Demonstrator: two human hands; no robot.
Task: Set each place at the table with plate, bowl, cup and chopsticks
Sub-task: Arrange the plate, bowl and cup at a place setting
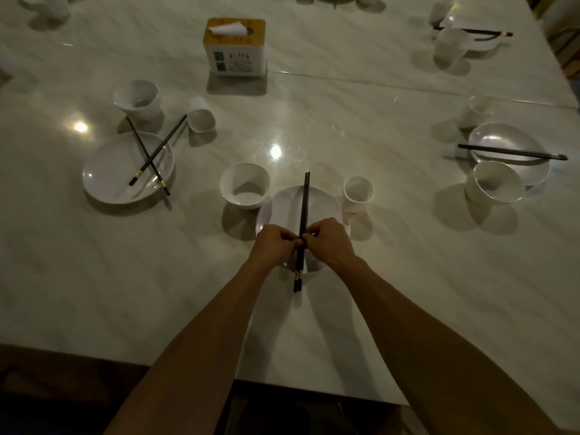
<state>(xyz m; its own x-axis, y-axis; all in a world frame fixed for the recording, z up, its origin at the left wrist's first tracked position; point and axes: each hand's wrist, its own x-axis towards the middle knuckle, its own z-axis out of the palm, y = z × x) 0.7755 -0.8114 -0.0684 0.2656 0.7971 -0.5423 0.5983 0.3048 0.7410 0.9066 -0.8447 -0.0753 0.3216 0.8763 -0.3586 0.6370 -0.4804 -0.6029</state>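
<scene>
A pair of black chopsticks (303, 208) lies lengthwise over the white plate (326, 208) in front of me. My left hand (276, 244) and my right hand (329, 243) both pinch the pair near its lower end. A white bowl (244, 186) stands just left of the plate and a white cup (357, 193) just right of it. At the left, another plate (110, 177) carries crossed chopsticks (150, 158), with a bowl (138, 100) and a tipped cup (201, 116) behind it.
At the right a plate (502, 142) holds chopsticks (511, 152), with a bowl (494, 182) on its near rim and a cup (477, 111) behind. A tissue box (234, 47) stands at the middle back. More settings lie at the far edge. The table edge (188, 368) is near me.
</scene>
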